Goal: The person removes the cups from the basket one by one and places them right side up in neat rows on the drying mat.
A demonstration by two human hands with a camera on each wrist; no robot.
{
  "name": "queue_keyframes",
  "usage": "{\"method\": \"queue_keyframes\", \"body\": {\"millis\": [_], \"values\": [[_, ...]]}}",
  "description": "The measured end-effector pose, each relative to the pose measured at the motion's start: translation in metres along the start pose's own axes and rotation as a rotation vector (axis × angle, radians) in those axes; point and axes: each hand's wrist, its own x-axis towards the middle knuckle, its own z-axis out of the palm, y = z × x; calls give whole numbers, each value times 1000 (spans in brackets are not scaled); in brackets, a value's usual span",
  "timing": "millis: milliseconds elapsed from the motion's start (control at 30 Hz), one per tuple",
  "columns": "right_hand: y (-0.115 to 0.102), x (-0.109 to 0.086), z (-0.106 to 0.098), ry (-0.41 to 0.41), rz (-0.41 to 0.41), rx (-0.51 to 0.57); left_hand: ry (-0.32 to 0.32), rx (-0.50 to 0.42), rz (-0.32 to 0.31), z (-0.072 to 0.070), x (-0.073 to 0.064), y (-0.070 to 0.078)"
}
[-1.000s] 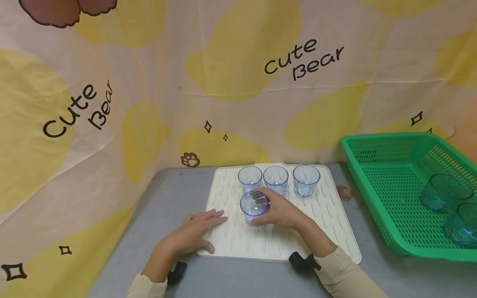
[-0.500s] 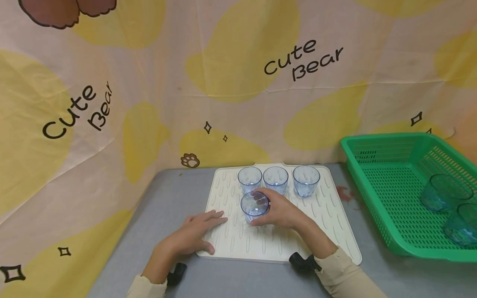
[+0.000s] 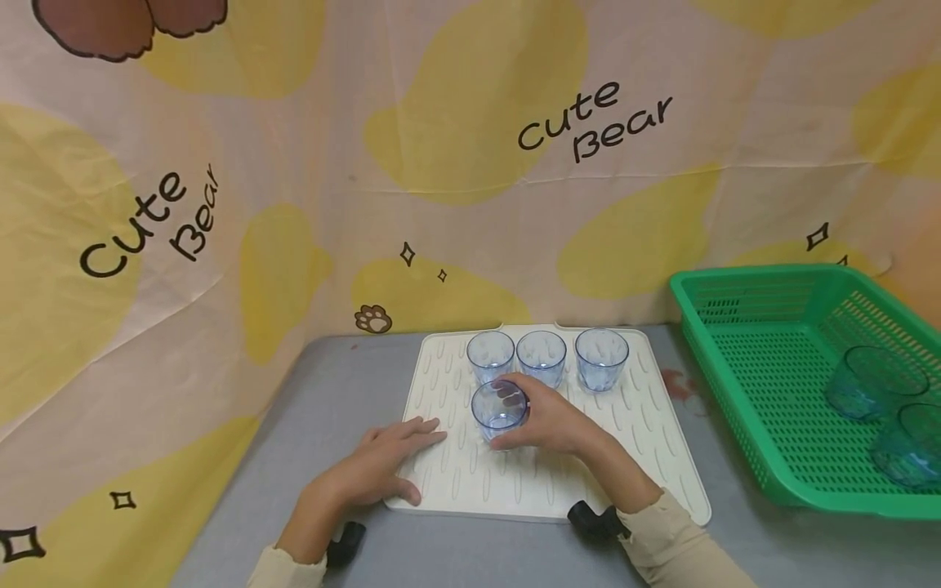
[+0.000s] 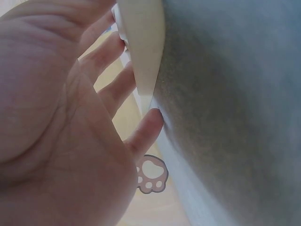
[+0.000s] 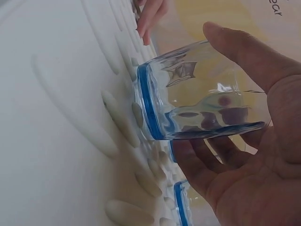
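Observation:
A clear bluish drinking glass (image 3: 494, 416) stands on the white ridged mat (image 3: 610, 465), in front of a row of glasses. My right hand (image 3: 559, 420) grips it from the right, thumb on the near side and fingers on the far side. In the right wrist view the blue-tinted base of this glass (image 5: 202, 99) is against or very close to the mat; I cannot tell which. My left hand (image 3: 378, 464) rests at the mat's left edge, its fingers extended over the surface. The left wrist view shows the palm (image 4: 70, 136) and spread fingers beside the mat's rim.
Three matching glasses line the mat's back: a left one (image 3: 490, 351), a middle one (image 3: 541, 355) and a right one (image 3: 601, 363). A green plastic basket (image 3: 735, 416) at the right holds two more glasses. A printed cloth (image 3: 470, 180) hangs behind the grey table (image 3: 309, 392).
The head view has shifted very slightly. Both hands and the gripped glass keep their places on the mat.

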Motion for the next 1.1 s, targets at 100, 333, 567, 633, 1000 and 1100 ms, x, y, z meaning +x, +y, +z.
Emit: {"method": "queue_keyframes", "body": {"millis": [100, 333, 567, 633, 1000, 1100], "values": [[0, -1, -1, 13, 8, -22, -5, -1, -1, 1, 1, -1], [-2, -3, -5, -16, 64, -13, -3, -5, 3, 2, 0, -2], [-3, -4, -7, -22, 50, 2, -1, -8, -3, 1, 0, -2], [-3, -4, -6, -20, 28, -2, -3, -11, -8, 1, 0, -2], [-3, -3, -3, -18, 33, -20, -8, -12, -15, 1, 1, -1], [-3, -4, -5, -31, 45, -28, -5, -11, -12, 1, 0, -1]]}}
